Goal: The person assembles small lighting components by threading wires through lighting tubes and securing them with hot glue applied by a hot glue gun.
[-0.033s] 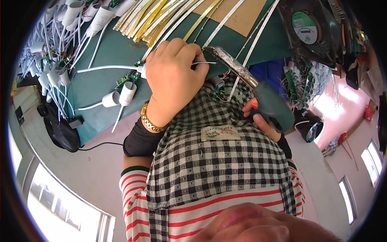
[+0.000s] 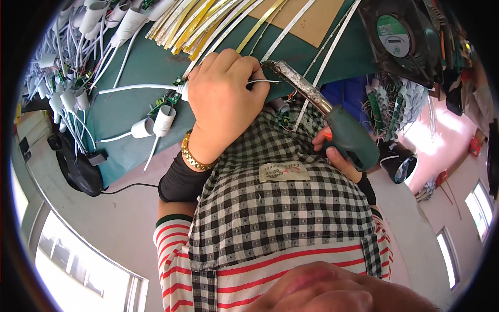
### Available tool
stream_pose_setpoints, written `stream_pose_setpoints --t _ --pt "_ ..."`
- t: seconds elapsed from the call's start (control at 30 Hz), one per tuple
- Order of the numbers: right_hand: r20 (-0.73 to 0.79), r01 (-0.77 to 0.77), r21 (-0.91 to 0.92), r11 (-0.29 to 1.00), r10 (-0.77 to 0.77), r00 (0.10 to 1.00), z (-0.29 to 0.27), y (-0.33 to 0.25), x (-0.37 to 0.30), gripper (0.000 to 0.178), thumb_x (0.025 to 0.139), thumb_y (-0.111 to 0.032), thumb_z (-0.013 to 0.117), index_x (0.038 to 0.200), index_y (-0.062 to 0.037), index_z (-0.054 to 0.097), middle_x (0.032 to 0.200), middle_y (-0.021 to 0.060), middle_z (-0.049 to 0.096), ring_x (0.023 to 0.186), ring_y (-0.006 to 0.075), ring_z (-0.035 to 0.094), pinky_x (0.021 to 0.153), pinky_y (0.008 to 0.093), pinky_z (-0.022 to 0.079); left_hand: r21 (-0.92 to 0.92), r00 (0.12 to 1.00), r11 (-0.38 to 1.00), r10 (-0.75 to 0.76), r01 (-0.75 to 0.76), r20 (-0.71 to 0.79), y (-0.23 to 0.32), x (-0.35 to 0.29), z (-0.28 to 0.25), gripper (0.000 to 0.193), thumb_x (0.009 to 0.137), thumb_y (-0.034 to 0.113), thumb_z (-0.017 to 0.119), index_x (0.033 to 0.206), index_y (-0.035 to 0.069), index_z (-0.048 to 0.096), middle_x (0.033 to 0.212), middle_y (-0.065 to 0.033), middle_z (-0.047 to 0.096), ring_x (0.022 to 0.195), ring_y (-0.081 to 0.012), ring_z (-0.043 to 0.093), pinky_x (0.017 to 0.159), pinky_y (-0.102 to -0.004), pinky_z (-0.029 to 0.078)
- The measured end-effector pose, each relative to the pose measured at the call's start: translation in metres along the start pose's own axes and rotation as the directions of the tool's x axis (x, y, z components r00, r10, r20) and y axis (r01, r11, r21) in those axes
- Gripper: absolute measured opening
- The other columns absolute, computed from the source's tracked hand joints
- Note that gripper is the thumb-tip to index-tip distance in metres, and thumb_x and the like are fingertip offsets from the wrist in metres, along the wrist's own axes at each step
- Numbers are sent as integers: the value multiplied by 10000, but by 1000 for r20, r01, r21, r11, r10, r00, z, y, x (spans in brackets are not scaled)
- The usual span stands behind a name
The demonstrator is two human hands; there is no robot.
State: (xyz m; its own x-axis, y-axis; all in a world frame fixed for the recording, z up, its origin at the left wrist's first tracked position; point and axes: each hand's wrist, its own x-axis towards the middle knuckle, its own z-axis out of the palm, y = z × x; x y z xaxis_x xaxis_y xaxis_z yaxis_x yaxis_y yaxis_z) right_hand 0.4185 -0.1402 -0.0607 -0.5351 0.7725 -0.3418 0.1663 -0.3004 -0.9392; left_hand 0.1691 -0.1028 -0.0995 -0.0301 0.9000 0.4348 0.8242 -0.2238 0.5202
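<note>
I am pinching a thin white wire [image 2: 262, 81] in my left hand [image 2: 223, 101] above the green table [image 2: 140, 67]; my right hand [image 2: 338, 151] is gripping the soldering iron [image 2: 332, 117], its tip meeting the wire just beside my fingertips [image 2: 257, 73]; a slight slip is risking a burn.

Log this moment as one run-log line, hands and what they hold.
left hand: pinches thin white wire | right hand: grips green soldering iron | iron tip at wire end | green table

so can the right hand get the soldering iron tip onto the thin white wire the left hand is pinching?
Probably yes: the green-handled soldering iron in the right hand points at the thin white wire beside the left hand, nothing between.
</note>
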Motion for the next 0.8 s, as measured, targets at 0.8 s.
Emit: stream_pose_setpoints --t 0.8 --pt "-86 39 -111 993 -49 995 -3 6 -2 365 825 -257 618 1030 36 546 875 110 575 743 162 570 673 284 468 -14 995 996 -86 87 53 5 1 -7 129 569 81 680 624 109 567 616 -16 487 598 -216 518 529 -326 385"
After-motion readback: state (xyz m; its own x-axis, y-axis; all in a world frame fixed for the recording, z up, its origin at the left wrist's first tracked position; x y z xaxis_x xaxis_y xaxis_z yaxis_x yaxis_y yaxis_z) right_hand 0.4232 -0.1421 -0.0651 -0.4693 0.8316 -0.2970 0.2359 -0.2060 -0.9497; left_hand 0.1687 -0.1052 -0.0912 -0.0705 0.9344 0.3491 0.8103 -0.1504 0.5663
